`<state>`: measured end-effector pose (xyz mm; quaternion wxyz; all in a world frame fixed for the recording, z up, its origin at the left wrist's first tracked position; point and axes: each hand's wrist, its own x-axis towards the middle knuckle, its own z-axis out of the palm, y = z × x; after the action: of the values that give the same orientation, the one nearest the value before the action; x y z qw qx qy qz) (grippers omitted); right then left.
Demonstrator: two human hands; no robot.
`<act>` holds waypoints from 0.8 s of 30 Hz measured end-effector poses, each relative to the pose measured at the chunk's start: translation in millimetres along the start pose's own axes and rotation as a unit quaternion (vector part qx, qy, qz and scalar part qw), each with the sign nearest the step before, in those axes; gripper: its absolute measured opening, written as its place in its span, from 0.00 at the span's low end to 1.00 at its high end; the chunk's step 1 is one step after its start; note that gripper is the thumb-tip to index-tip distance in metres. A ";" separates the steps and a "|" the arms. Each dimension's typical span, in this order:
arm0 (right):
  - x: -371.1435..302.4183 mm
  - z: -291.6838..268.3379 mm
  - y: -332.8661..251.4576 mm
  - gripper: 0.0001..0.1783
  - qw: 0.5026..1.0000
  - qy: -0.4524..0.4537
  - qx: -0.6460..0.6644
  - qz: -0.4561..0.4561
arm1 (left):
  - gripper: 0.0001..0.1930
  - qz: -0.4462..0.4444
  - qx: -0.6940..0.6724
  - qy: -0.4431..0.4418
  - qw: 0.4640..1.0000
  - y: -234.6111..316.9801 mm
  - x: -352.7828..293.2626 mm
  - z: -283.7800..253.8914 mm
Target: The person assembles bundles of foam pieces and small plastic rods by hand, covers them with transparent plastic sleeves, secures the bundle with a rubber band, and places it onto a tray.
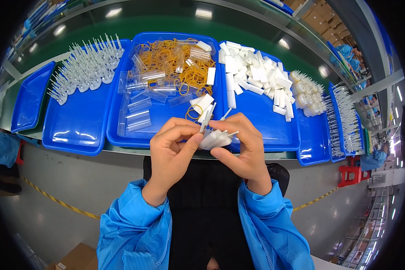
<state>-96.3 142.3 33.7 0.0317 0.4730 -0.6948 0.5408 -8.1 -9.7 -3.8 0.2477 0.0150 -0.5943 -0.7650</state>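
Close together in front of the trays, both my hands are at work on small white plastic pieces. My left hand (168, 153) pinches a thin whitish stemmed piece (206, 121) between thumb and fingertips, pointing up and away. Curled around a white plastic part with thin stems (215, 139), my right hand (245, 150) grips it at the fingers, its thumb beside the part's near side. Whether the two pieces are joined cannot be made out. Just beyond my fingertips, a yellow rubber band (194, 111) and white blocks (204, 102) lie in the middle tray (166, 108).
Yellow rubber bands (166, 49) and clear plastic sleeves (138, 119) share the middle tray. White blocks (256, 74) fill part of the right tray (256, 119). Stemmed white parts (87, 67) stand in a left tray (74, 128). A red stool (348, 174) is at right.
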 end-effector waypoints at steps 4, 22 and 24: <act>-1.6 3.7 -3.8 0.18 0.998 0.029 0.001 0.051 | 0.05 -0.008 0.007 -0.005 1.000 1.1 -0.4 1.4; 36.6 -58.9 61.2 0.18 0.963 -0.024 -0.258 0.067 | 0.05 -0.015 -0.001 0.006 1.000 10.2 0.2 -15.4; 38.2 -49.6 56.0 0.17 0.966 -0.065 -0.237 0.075 | 0.05 -0.031 -0.016 0.006 0.999 9.9 1.3 -17.3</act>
<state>-179.3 155.4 34.9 0.0566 0.4328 -0.8372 0.3297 -0.1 -27.5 0.6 0.2273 0.0341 -0.5799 -0.7816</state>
